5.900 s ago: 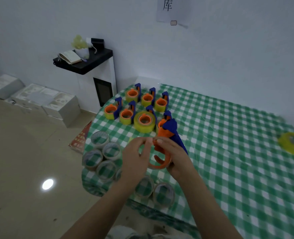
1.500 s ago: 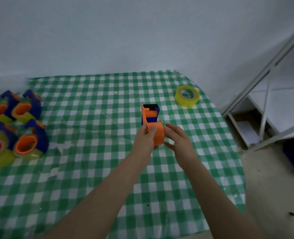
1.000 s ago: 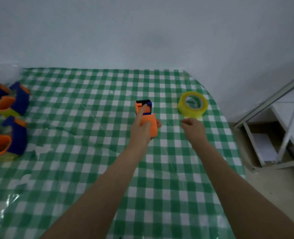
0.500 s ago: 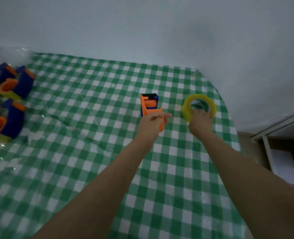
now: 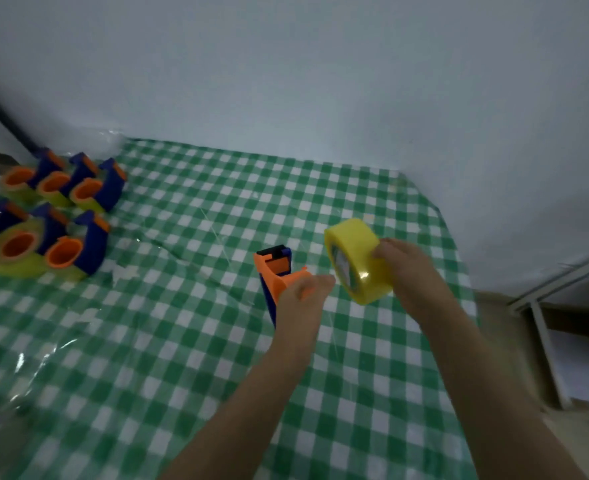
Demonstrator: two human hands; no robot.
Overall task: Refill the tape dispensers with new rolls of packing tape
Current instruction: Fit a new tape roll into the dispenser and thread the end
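Centre frame: the left hand (image 5: 303, 299) grips the orange-and-blue dispenser (image 5: 273, 271), upright over the checked bench (image 5: 182, 341). Its fingers (image 5: 320, 282) are wrapped on the orange part, with one stretched out to the right. Just beside it, at the same height, the right hand (image 5: 414, 275) has the yellow tape roll (image 5: 360, 261), fingers (image 5: 386, 251) clamped over the outer band. Here's the key: the roll lies right of the dispenser, open face turned left toward it, axis running across the frame. It's very near that outstretched finger, but I can't tell if they touch. My call is the roll goes leftward onto the holder, so bore and hub must line up. Filled dispensers (image 5: 61, 209) sit far left, well apart.
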